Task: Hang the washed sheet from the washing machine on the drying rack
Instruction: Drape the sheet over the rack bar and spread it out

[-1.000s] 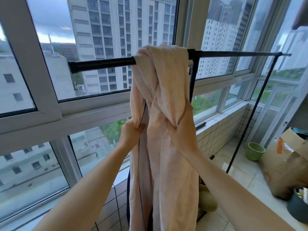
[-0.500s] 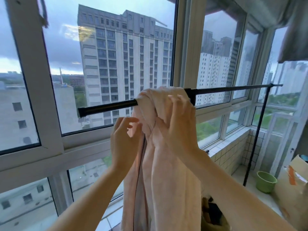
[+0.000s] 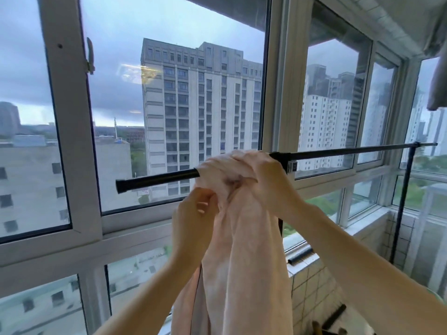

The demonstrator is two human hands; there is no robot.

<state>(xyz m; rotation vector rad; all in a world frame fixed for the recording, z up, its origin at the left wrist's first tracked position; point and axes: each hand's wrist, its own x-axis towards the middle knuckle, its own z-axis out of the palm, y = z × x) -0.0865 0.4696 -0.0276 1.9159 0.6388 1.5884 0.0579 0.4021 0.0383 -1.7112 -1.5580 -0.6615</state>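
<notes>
sheet (image 3: 244, 250): bunched over rack (image 3: 157, 180), middle of frame, hangs down | left grip (image 3: 193, 218): pinches sheet just under rack | right grip (image 3: 271, 187): holds sheet on top of rack

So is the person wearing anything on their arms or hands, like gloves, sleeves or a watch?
No. The left forearm and right forearm are bare as far as the frame shows, with no sleeve in view. The left hand and right hand have no gloves. I see no watch, bracelet or ring, though the picture is a little too blurred to rule out something small.
</notes>
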